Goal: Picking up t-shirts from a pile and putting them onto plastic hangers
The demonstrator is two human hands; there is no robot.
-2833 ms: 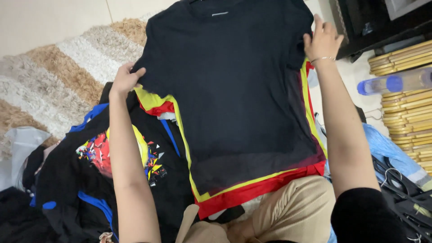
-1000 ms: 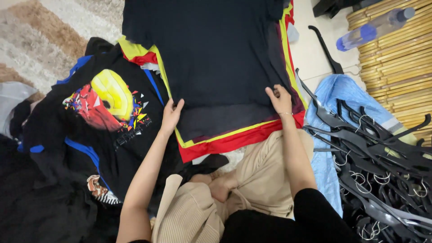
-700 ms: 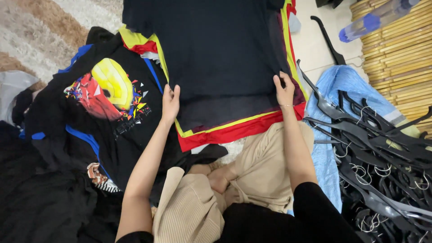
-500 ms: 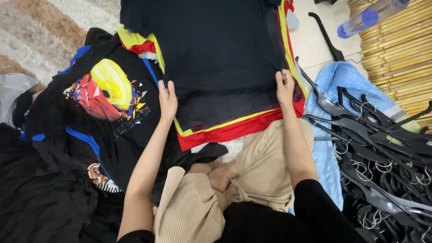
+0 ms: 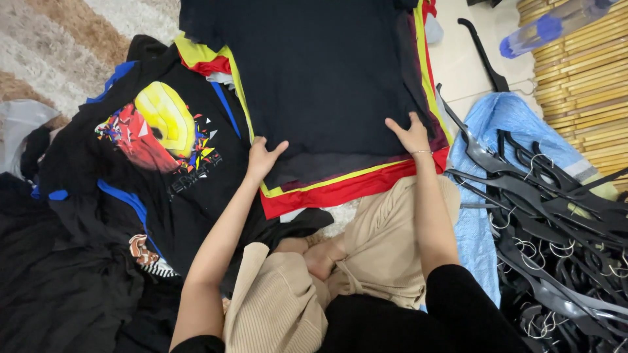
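A black T-shirt (image 5: 327, 72) lies flat on top of a stack of spread shirts whose yellow and red edges (image 5: 340, 189) show along the near side. My left hand (image 5: 263, 159) rests on the shirt's lower left corner, fingers spread. Pressed flat on its lower right corner is my right hand (image 5: 412, 134), a thin bracelet on the wrist. Both hands hold nothing. My legs in beige trousers (image 5: 386, 248) are folded just below the stack.
A black shirt with a yellow and red print (image 5: 157, 131) lies left of the stack over dark clothes. A heap of black hangers (image 5: 556, 216) sits on a blue bag (image 5: 504, 117) at right. Beyond are a bamboo mat (image 5: 582, 72), a bottle (image 5: 556, 23) and a shaggy rug (image 5: 59, 46).
My hands slid down the black shirt from its sleeves to its hem. In the last half second they shifted slightly toward me and the fingers spread flat.
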